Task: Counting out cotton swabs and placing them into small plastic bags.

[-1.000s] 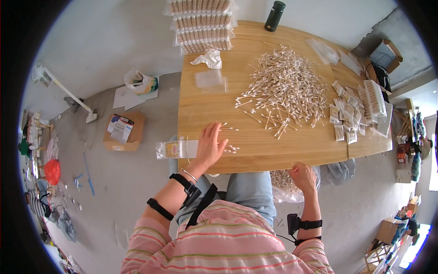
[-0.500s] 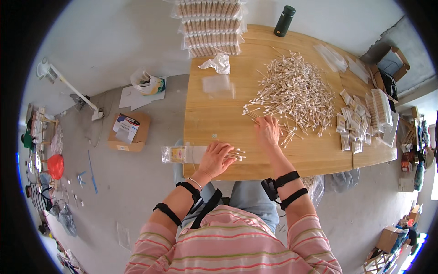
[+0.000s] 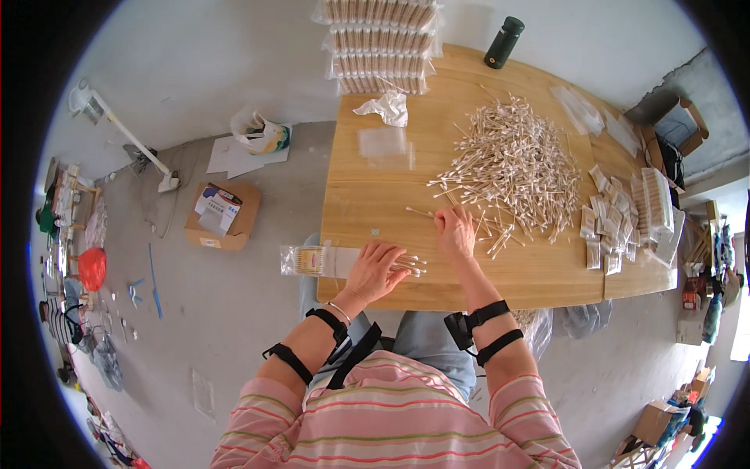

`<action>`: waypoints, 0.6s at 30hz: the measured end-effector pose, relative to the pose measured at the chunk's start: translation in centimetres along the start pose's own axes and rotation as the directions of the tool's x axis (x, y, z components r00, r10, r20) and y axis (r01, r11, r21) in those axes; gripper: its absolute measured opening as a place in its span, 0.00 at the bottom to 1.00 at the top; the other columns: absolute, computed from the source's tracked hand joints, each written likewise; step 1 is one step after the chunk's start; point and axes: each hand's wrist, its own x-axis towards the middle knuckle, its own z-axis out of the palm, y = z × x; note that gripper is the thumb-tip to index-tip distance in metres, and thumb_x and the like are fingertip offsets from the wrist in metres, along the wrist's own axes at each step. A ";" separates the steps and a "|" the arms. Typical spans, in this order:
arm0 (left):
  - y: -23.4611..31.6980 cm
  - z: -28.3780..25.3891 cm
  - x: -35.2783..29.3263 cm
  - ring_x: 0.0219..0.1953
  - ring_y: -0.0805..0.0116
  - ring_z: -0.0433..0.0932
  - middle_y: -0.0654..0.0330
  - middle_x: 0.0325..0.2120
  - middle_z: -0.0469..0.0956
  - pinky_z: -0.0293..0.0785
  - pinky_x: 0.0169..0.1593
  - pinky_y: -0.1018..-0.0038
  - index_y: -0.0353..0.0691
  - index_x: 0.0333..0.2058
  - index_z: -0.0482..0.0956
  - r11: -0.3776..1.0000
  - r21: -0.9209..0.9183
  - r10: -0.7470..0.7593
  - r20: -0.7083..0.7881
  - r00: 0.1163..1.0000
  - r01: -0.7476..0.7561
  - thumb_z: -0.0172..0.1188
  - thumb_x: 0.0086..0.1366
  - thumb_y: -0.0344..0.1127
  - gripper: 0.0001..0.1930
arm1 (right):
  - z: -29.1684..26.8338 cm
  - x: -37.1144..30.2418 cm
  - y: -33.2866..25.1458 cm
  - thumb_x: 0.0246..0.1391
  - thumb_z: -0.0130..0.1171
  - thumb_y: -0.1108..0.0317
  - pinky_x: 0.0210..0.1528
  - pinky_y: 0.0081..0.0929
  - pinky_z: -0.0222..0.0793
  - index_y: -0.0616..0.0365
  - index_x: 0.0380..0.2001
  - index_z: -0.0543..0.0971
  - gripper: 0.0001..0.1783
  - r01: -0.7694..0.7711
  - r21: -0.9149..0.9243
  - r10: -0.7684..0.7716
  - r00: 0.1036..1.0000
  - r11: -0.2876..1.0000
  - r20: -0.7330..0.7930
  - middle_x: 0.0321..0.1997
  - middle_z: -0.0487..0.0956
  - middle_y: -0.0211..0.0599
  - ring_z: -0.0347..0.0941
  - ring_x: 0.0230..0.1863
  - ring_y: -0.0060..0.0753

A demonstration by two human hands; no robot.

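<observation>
Near the table's front edge, my left hand point(image 3: 376, 271) is closed round a small bunch of cotton swabs point(image 3: 412, 264), whose white tips stick out to the right of the fingers. A clear bag with a pack of swabs point(image 3: 309, 260) extends leftward from that hand, past the table's left edge; whether the fingers grip it is hidden. To the right, my right hand point(image 3: 455, 232) pinches a single cotton swab point(image 3: 419, 212), which points left. Just beyond this hand spreads a large loose heap of cotton swabs point(image 3: 516, 160).
Stacked bags of swabs point(image 3: 380, 59) stand at the back left, near crumpled white plastic point(image 3: 388, 108) and flat clear bags point(image 3: 384, 146). A dark green bottle point(image 3: 505, 42) is at the far edge. Small filled packets point(image 3: 611, 215) lie at right. A cardboard box point(image 3: 226, 223) sits on the floor.
My right hand has drawn its fingers together at the heap's near edge, and a single swab now sticks out leftward from them. My left hand keeps its bunch. The whole view has shifted slightly.
</observation>
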 end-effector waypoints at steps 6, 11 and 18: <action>0.0 0.4 0.0 0.58 0.41 0.61 0.45 0.56 0.64 0.59 0.61 0.55 0.36 0.59 0.58 0.985 -0.009 -0.169 -0.211 0.963 0.170 0.60 0.60 0.44 0.34 | 0.5 -3.9 -2.3 0.46 0.59 0.77 0.46 0.41 0.68 0.57 0.35 0.78 0.10 0.174 0.196 -0.200 0.972 0.965 0.120 0.39 0.74 0.42 0.69 0.44 0.49; -0.3 0.5 -0.3 0.62 0.45 0.59 0.46 0.58 0.63 0.57 0.63 0.56 0.33 0.59 0.60 0.975 0.005 -0.221 -0.088 0.971 0.222 0.59 0.60 0.46 0.34 | -0.9 -5.7 -2.0 0.44 0.53 0.84 0.47 0.41 0.69 0.60 0.42 0.76 0.19 -0.005 0.325 -0.001 1.000 0.946 0.017 0.44 0.72 0.46 0.70 0.45 0.51; 1.3 0.2 0.0 0.59 0.46 0.61 0.47 0.58 0.63 0.60 0.61 0.57 0.33 0.58 0.61 0.991 -0.024 -0.132 0.033 0.991 0.132 0.61 0.58 0.45 0.34 | 0.1 -6.3 -3.1 0.46 0.46 0.86 0.41 0.39 0.70 0.63 0.43 0.74 0.19 0.040 0.506 -0.076 0.996 0.861 0.051 0.38 0.74 0.49 0.71 0.40 0.53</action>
